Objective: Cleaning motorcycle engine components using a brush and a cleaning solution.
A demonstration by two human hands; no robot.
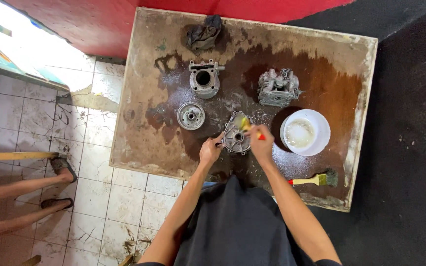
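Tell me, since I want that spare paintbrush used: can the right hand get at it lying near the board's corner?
Probably yes: the paintbrush lies bare beside the right hand's forearm, but that hand already grips a small brush.

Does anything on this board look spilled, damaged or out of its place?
Yes. The board is wet with dark liquid spread around the metal parts, and its surface is stained and worn. A paintbrush lies near the front edge, and a dirty rag is crumpled at the far edge.

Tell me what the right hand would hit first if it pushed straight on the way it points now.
The right hand holds a small brush aimed up and left across the round metal cover. Carrying on, it would probably meet the cylinder block first, though depth is hard to judge from above.
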